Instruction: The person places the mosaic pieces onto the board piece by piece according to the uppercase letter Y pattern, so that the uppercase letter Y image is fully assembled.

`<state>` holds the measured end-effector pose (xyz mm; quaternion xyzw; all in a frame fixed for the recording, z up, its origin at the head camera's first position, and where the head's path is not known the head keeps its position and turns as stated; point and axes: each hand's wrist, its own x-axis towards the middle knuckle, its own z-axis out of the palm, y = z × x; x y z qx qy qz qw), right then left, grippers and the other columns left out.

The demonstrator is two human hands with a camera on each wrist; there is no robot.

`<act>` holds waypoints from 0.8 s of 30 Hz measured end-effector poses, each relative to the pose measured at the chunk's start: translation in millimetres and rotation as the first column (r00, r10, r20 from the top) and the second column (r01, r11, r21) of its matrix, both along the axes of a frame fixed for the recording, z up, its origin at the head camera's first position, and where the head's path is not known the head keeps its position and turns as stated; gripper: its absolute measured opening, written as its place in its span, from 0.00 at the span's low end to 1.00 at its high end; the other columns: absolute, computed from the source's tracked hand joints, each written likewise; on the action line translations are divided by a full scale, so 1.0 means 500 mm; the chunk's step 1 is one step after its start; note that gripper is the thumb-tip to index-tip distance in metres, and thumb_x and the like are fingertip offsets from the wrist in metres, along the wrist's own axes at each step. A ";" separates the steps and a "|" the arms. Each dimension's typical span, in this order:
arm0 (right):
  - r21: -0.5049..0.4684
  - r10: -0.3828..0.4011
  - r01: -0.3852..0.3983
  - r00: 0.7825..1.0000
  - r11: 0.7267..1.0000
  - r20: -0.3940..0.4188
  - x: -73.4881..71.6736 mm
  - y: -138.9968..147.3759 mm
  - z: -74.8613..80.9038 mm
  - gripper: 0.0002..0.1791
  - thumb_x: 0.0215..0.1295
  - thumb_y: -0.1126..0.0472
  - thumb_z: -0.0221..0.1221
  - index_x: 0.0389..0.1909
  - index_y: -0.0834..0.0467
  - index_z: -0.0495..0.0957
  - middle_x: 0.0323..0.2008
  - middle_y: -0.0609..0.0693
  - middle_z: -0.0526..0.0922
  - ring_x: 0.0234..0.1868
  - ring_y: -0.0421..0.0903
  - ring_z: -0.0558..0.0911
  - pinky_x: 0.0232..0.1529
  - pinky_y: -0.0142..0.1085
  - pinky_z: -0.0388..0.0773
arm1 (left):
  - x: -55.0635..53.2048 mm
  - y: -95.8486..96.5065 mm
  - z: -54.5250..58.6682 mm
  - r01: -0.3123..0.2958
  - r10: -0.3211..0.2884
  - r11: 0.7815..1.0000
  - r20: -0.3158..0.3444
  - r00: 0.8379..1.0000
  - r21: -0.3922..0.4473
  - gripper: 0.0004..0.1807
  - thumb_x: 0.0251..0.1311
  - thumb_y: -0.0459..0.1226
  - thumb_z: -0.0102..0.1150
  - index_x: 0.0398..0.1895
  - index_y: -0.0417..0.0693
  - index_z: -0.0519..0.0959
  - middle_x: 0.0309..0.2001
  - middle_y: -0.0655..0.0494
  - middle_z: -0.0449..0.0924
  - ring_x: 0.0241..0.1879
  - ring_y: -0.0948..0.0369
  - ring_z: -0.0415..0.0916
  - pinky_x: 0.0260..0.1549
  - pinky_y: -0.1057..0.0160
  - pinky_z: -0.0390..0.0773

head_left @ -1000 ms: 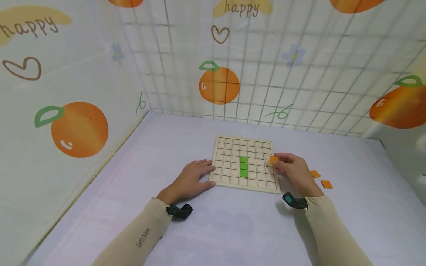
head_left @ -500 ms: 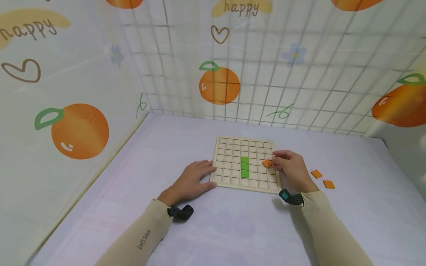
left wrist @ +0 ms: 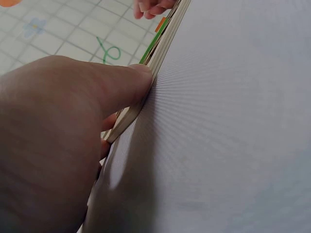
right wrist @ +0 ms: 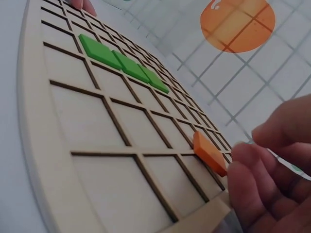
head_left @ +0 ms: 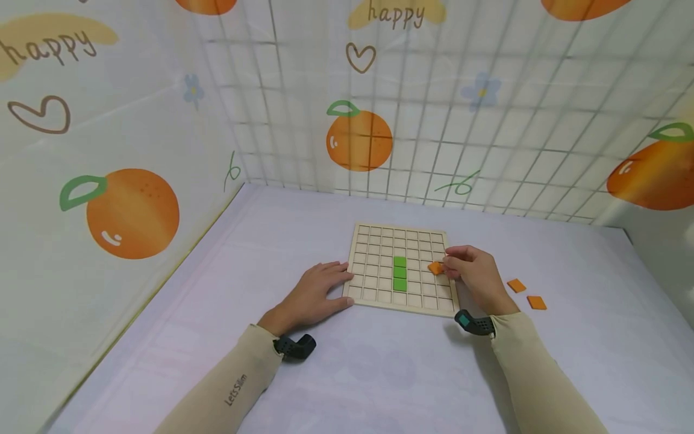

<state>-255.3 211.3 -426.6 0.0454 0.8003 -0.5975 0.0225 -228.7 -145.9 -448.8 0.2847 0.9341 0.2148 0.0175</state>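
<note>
A pale wooden grid board (head_left: pixel 374 294) lies on the table, with three green tiles (head_left: pixel 399 273) in a column of its cells. My left hand (head_left: pixel 311 298) rests against the board's left edge, fingers extended, thumb at the near corner. My right hand (head_left: pixel 474 271) is at the right edge, fingers loosely bent. Just off its fingertips an orange tile (right wrist: pixel 210 153) lies turned askew across the grid lines, seemingly not pinched. Whether a finger touches it, I cannot tell. In the left wrist view, the thumb (left wrist: pixel 131 80) presses on the board's rim.
Two loose orange tiles (head_left: pixel 517 285) lie on the white-covered table to the right of the board. A white cloth printed with oranges (head_left: pixel 359 140) hangs behind, over a wire grid. Each wrist wears a dark strapped device (head_left: pixel 474 322).
My right hand has brought the orange tile leftward from the board's right edge onto its cells, where it now lies askew. Over the last half second little moves. My left hand stays put.
</note>
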 end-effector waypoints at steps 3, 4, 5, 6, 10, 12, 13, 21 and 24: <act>0.064 -0.015 0.016 1.000 0.998 -0.005 0.000 -0.001 -0.004 0.20 0.72 0.58 0.59 0.60 0.65 0.74 0.51 0.60 0.79 0.39 0.50 0.80 0.41 0.29 0.81 | 0.000 0.000 0.000 -0.003 0.003 1.000 0.002 1.000 0.002 0.32 0.68 0.56 0.56 0.71 0.53 0.72 0.76 0.57 0.60 0.76 0.57 0.51 0.74 0.52 0.48; 0.094 -0.016 0.016 1.000 0.995 -0.009 0.001 0.000 -0.006 0.20 0.72 0.57 0.59 0.60 0.64 0.75 0.51 0.60 0.79 0.39 0.51 0.80 0.41 0.29 0.81 | 0.000 0.000 0.000 -0.004 0.004 1.000 0.000 1.000 0.000 0.32 0.68 0.56 0.55 0.71 0.53 0.72 0.76 0.57 0.60 0.76 0.57 0.51 0.73 0.52 0.48; 0.122 -0.014 0.016 1.000 0.992 -0.014 0.002 0.001 -0.007 0.20 0.73 0.57 0.58 0.59 0.63 0.75 0.51 0.60 0.79 0.39 0.52 0.79 0.40 0.29 0.81 | 0.000 0.001 0.000 -0.006 0.006 1.000 0.000 1.000 -0.001 0.32 0.68 0.56 0.56 0.71 0.53 0.71 0.76 0.57 0.60 0.76 0.57 0.51 0.73 0.51 0.49; 0.148 -0.012 0.015 1.000 0.989 -0.017 0.003 0.001 -0.009 0.19 0.73 0.57 0.58 0.59 0.63 0.76 0.51 0.59 0.79 0.39 0.52 0.78 0.39 0.29 0.80 | 0.001 0.001 0.000 -0.008 0.008 1.000 0.002 1.000 -0.003 0.32 0.68 0.56 0.56 0.71 0.54 0.71 0.76 0.57 0.60 0.76 0.58 0.51 0.73 0.51 0.49; 0.229 0.017 -0.009 0.999 0.973 -0.031 0.004 0.001 -0.015 0.18 0.72 0.57 0.58 0.58 0.62 0.77 0.51 0.58 0.80 0.43 0.53 0.78 0.39 0.30 0.80 | 0.001 0.001 0.000 -0.010 0.010 1.000 0.005 1.000 -0.006 0.32 0.68 0.57 0.55 0.71 0.54 0.71 0.76 0.57 0.60 0.76 0.58 0.51 0.73 0.51 0.48; 0.262 0.032 -0.022 0.999 0.965 -0.036 0.004 -0.002 -0.016 0.19 0.71 0.57 0.59 0.57 0.62 0.77 0.51 0.58 0.80 0.45 0.53 0.77 0.41 0.33 0.80 | 0.002 0.000 0.001 -0.008 0.008 1.000 0.007 1.000 -0.004 0.32 0.68 0.57 0.55 0.71 0.54 0.71 0.76 0.57 0.60 0.76 0.57 0.51 0.74 0.52 0.48; 0.283 0.042 -0.029 0.998 0.959 -0.038 0.004 -0.003 -0.016 0.19 0.71 0.56 0.60 0.57 0.62 0.78 0.51 0.58 0.80 0.46 0.53 0.77 0.42 0.34 0.80 | 0.002 0.000 0.002 -0.007 0.007 1.000 0.005 1.000 -0.001 0.32 0.68 0.56 0.56 0.71 0.54 0.72 0.76 0.57 0.60 0.76 0.57 0.51 0.74 0.52 0.48; 0.422 0.108 -0.073 0.992 0.904 -0.058 0.005 -0.007 -0.016 0.19 0.68 0.56 0.63 0.56 0.62 0.78 0.51 0.58 0.82 0.52 0.55 0.79 0.51 0.46 0.77 | 0.004 0.000 0.004 0.003 -0.003 1.000 -0.011 1.000 0.005 0.32 0.68 0.55 0.56 0.70 0.52 0.72 0.75 0.55 0.61 0.76 0.55 0.52 0.74 0.51 0.48; 0.440 0.122 -0.080 0.990 0.894 -0.066 0.005 -0.008 -0.015 0.19 0.67 0.56 0.64 0.55 0.61 0.79 0.49 0.58 0.83 0.51 0.54 0.79 0.49 0.45 0.77 | 0.005 0.000 0.004 0.005 -0.005 1.000 -0.012 1.000 0.009 0.31 0.68 0.55 0.56 0.70 0.52 0.72 0.75 0.54 0.62 0.75 0.55 0.53 0.73 0.51 0.49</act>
